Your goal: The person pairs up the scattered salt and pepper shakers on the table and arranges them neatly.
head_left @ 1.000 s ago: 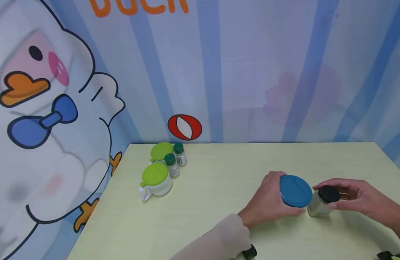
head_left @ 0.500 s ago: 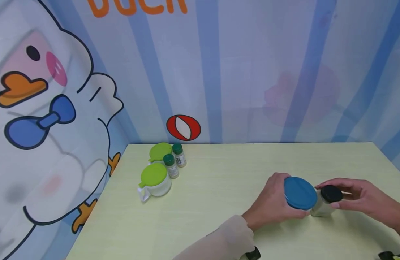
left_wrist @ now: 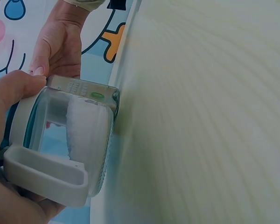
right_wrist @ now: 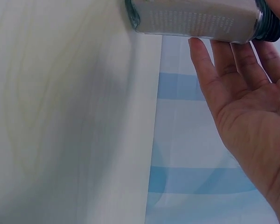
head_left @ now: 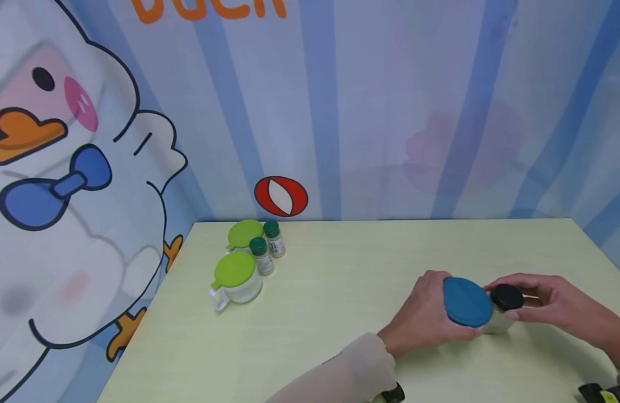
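My left hand (head_left: 424, 316) grips a clear seasoning jar with a blue lid (head_left: 467, 302) at the right of the table. In the left wrist view the jar (left_wrist: 91, 135) shows a white handle and white granules inside. Close against its right side stands a square glass bottle (head_left: 498, 323) with a black cap (head_left: 507, 297). Thumb and fingers of my right hand (head_left: 549, 299) pinch this bottle near its top. The right wrist view shows pale contents in the bottle (right_wrist: 196, 21), and fingertips at its side. Both containers stand upright on the table; the jar partly hides the bottle.
Toward the back left of the table (head_left: 340, 313) stand two white handled jars with green lids (head_left: 235, 270), one behind the other. Beside them are two small green-capped bottles (head_left: 262, 257). A printed cloth backdrop (head_left: 365, 112) rises behind the table's back edge.
My left hand has moved the blue-lidded jar a little to the right. The black-capped bottle has shifted slightly left, so the two now sit closer together. The head view has turned slightly.
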